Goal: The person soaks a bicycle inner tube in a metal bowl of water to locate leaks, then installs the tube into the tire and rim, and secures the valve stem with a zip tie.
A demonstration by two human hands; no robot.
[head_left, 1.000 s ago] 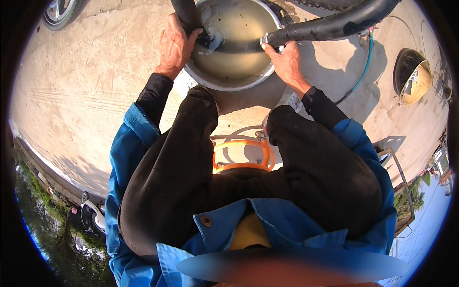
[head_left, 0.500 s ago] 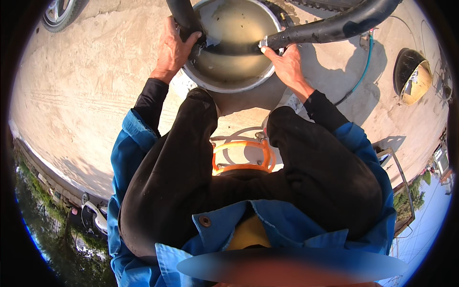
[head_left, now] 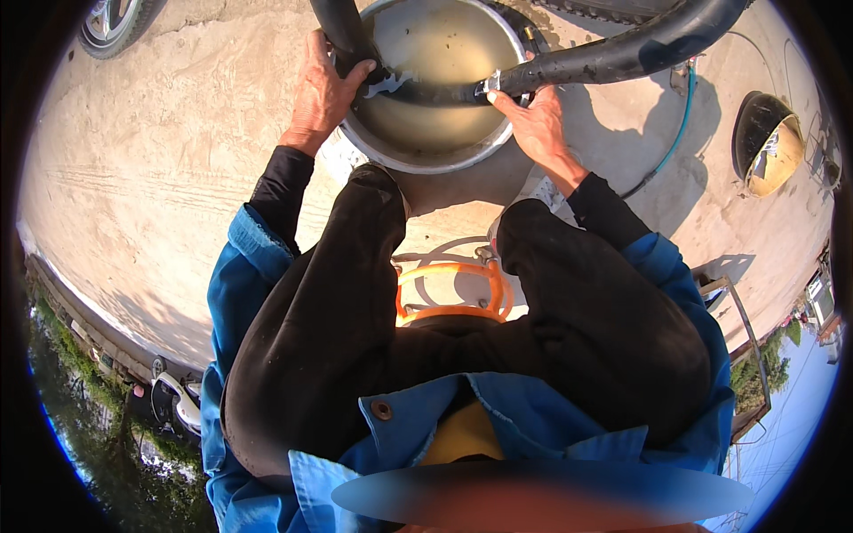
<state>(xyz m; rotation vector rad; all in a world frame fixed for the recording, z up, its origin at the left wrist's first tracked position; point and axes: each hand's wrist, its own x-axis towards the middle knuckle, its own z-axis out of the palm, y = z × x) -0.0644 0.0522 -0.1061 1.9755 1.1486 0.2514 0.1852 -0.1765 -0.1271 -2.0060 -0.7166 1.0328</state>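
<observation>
A round metal basin point(head_left: 434, 158) of cloudy water sits on the ground in front of me, with a thick black rubber tube point(head_left: 613, 55) bent down into it. My left hand point(head_left: 324, 98) grips the tube at the basin's left rim. My right hand point(head_left: 538, 124) holds it at the right side, thumb beside a small silvery band on the tube. Part of the tube between my hands lies under the water, with a pale glint near my left hand.
An orange stool point(head_left: 453, 311) is between my legs. A teal hose point(head_left: 684, 120) runs along the ground at right, near a yellow-and-black bowl-shaped object point(head_left: 769, 155). Wheels point(head_left: 115, 27) stand at the top edges. A parked white scooter point(head_left: 182, 400) is at lower left, a metal frame point(head_left: 746, 320) at right.
My left hand has shifted slightly left with the tube. My right hand has moved very slightly right and down. Both keep their hold.
</observation>
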